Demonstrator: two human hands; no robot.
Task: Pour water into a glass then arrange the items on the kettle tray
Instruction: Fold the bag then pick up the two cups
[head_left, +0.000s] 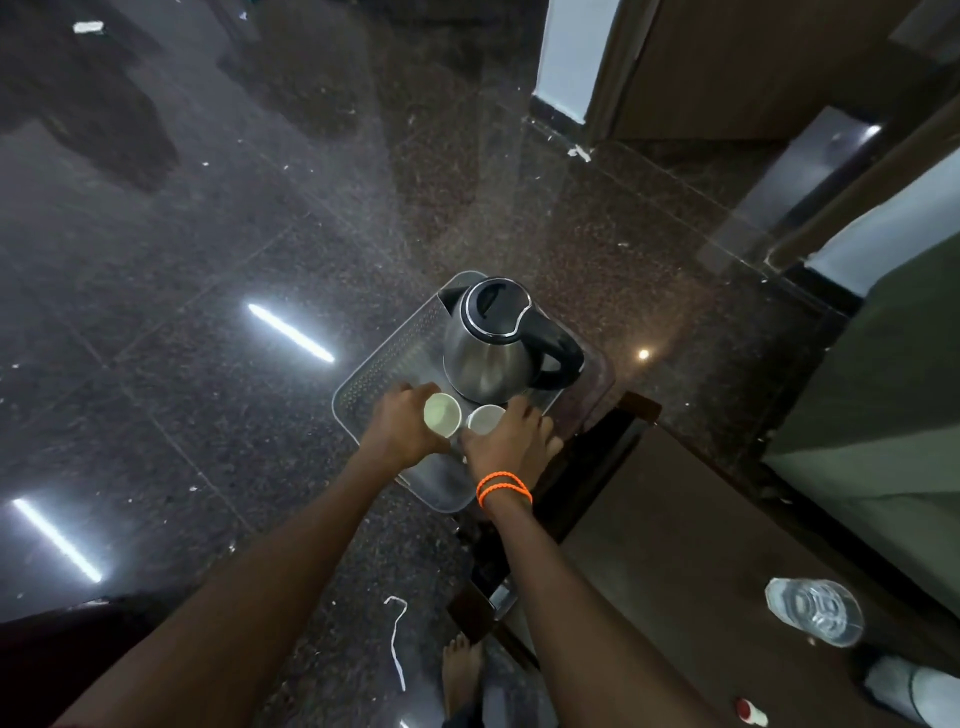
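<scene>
Two white cups (464, 415) sit side by side on the kettle tray (363, 387), which rests on a dark polished floor, just in front of the steel kettle (493, 343). The left hand (402, 423) curls its fingers around the left cup, while the right hand (511, 439), an orange band (503, 486) at its wrist, rests beside the right cup with fingers loosely spread; whether it grips the cup cannot be told. A glass (813, 618) stands well apart on the wooden table (675, 571), apparently holding water, suggesting the pour is done. Arranging the tray appears under way, not yet finished.
</scene>
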